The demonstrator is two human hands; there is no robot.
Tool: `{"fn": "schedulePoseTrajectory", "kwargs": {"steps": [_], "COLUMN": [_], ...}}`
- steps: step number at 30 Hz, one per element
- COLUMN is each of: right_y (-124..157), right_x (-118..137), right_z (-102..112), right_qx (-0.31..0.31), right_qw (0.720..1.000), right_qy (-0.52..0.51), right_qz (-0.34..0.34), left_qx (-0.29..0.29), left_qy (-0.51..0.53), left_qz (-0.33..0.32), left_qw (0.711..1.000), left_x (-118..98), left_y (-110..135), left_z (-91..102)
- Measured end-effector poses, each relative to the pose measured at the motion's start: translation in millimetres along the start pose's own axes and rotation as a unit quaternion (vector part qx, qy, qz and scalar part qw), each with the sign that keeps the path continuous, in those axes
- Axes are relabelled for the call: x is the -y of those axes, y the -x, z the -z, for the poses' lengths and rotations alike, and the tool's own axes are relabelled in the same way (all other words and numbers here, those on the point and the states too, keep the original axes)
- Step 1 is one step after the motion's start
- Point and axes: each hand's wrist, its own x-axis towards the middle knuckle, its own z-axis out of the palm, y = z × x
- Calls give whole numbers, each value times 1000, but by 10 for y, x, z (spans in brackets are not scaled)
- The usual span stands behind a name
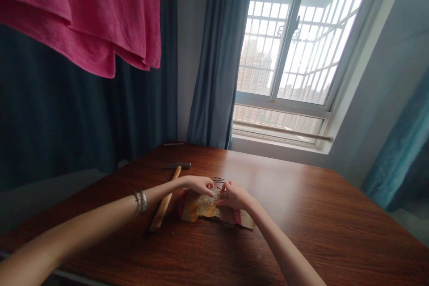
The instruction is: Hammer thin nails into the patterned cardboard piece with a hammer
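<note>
In the middle of the table lies a torn, creased piece of what looks like cardboard [208, 206], tan with yellow and dark pink print and dotted with many small dark holes. My left hand [200, 184] is over its far left part, fingers curled and pinched; what is between the fingertips is too small to make out. My right hand [237, 196] bends over the right part, thumb against the perforated face and fingers curled by the far edge. Several thin dark nails [219, 181] lie just beyond, between the hands.
Left of the cardboard, beneath my left forearm, a wooden-handled hammer [162, 210] lies on the brown wood table [321, 228]. A pink cloth [110, 22] hangs at upper left before dark blue curtains [216, 62]. A barred window [284, 44] is behind the table.
</note>
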Motion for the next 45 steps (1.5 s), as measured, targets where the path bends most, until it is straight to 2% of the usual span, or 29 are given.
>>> {"fn": "schedulePoseTrajectory", "kwargs": {"steps": [4, 10, 16, 20, 24, 28, 31, 37, 42, 45], "right_y": [62, 150, 415, 686, 924, 1071, 1115, 1072, 971, 889], "right_x": [41, 54, -59, -175, -317, -513, -681, -1011, -1213, -1281], "right_z": [4, 68, 240, 407, 540, 548, 488, 358, 238, 166], "right_qx": [-18, -33, 0, 19, -13, -25, -33, -48, -58, -68], "right_qw": [1000, 999, 999, 998, 998, 994, 992, 988, 984, 982], "right_qy": [4, -4, -40, -59, -61, -65, -71, -62, -53, -52], "right_qz": [0, -9, -23, -22, -32, -79, -101, -135, -160, -170], "left_qx": [52, 66, 44, 16, -38, -64, -71, -136, -177, -180], "left_qy": [16, 92, 164, 159, 138, 146, 146, 135, 157, 73], "left_qz": [13, -31, -53, -57, -42, -66, -80, -64, -6, -44], "left_qw": [998, 993, 984, 986, 989, 985, 984, 979, 972, 980], "left_x": [8, -124, -296, -401, -593, -796, -861, -733, -391, -142], "left_y": [-99, -28, 19, -153, -421, -680, -829, -1015, -1006, -868], "left_z": [55, 91, -135, -377, -569, -657, -660, -535, -260, -78]}}
